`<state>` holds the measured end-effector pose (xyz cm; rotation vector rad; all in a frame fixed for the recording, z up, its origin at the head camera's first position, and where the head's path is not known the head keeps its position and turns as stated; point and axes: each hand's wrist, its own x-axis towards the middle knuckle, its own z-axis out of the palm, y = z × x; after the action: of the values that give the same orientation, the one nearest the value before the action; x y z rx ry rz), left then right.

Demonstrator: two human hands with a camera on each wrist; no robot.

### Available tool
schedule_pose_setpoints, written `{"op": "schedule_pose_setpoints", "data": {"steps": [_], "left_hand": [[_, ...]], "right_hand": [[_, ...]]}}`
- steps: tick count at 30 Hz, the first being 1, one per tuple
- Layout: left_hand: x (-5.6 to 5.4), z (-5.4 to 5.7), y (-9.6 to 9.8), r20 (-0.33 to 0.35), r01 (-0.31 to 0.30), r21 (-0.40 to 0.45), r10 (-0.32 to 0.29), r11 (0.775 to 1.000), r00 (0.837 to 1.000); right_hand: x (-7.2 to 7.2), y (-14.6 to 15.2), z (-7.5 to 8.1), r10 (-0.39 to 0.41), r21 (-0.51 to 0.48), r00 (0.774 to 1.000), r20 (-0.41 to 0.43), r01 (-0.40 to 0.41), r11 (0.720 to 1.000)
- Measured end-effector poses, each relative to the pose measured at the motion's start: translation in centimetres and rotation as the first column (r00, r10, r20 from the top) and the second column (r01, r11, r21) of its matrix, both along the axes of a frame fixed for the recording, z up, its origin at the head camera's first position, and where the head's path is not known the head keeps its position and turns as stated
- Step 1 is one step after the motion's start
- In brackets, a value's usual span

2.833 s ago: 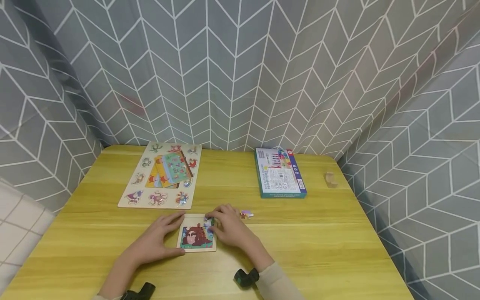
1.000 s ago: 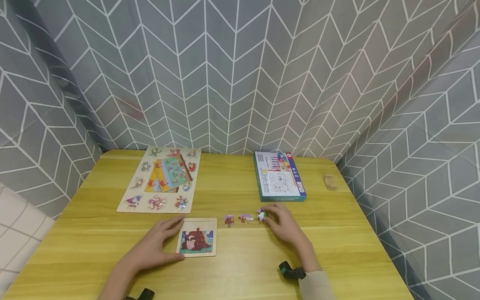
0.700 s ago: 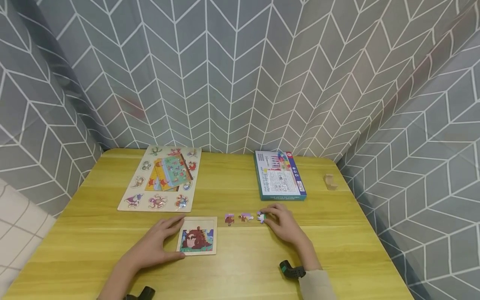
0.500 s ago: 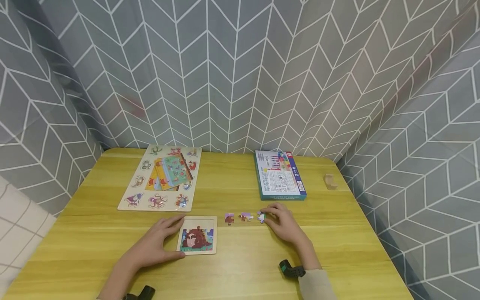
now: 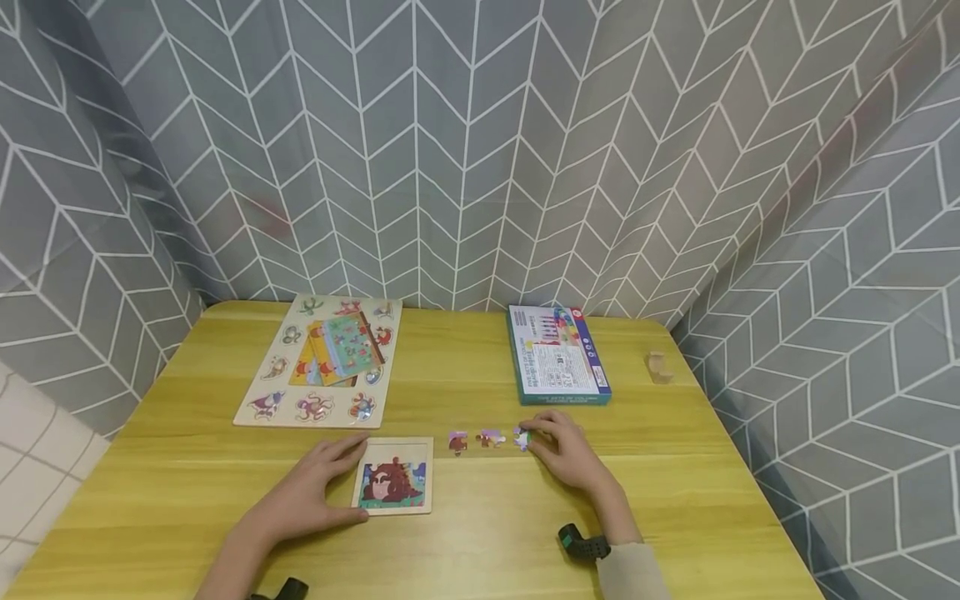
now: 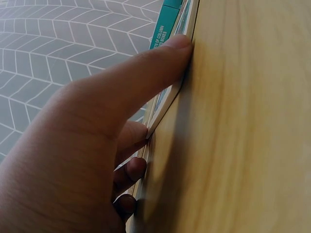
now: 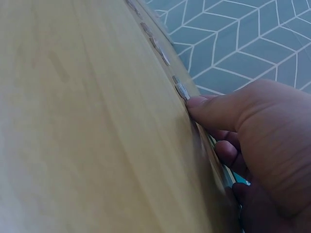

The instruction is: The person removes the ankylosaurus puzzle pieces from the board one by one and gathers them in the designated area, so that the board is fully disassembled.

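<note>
A square wooden puzzle tray [image 5: 386,452] lies in front of me, a brown animal picture filling its lower part and bare wood above. My left hand [image 5: 303,493] holds its left side, thumb at the near corner and fingertips at the far one. In the left wrist view the thumb [image 6: 160,63] presses the tray's edge [image 6: 164,108]. Farther right, my right hand [image 5: 566,457] pinches a small white-and-purple jigsaw piece [image 5: 520,437] low over the table. Two other jigsaw pieces, one brown [image 5: 457,440] and one purple-and-brown [image 5: 491,437], lie in a row between it and the tray.
A white animal puzzle board [image 5: 258,407] bears colourful picture boards [image 5: 351,343] at the back left. Back right stands a flat teal-edged box [image 5: 558,367], with a small wooden object [image 5: 658,367] beyond it. Patterned curtains [image 5: 465,167] close in the wooden table [image 5: 480,542].
My right hand has moved from the tray's upper right corner to the right end of the row of pieces. The piece at that corner has left the tray. My left hand stays put.
</note>
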<state>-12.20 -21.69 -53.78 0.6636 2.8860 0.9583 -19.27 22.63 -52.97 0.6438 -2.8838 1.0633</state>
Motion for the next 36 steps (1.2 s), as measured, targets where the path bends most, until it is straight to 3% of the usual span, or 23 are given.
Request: {"op": "schedule_pose_setpoints", "data": {"steps": [12,19,28,36], "left_hand": [[0.1,-0.1,0.1,-0.005,0.001,0.003,-0.001,1.000,1.000],[0.1,0.1,0.1,-0.016,0.001,-0.013,-0.001,1.000,1.000],[0.0,0.3,0.1,-0.004,0.000,-0.001,0.000,1.000,1.000],[0.0,0.3,0.0,0.019,0.006,-0.009,-0.006,1.000,1.000]], "right_hand": [[0.2,0.0,0.4,-0.033,-0.045,0.999,0.038,0.035,0.998],[0.0,-3.3,1.7,-0.081,-0.088,0.996,-0.033,0.078,0.993],[0.5,-12.6,2.6,0.127,-0.036,0.992,-0.005,-0.128,0.991],[2.1,-19.0,2.8,0.330,0.094,0.943,-0.041,-0.325,0.941]]}}
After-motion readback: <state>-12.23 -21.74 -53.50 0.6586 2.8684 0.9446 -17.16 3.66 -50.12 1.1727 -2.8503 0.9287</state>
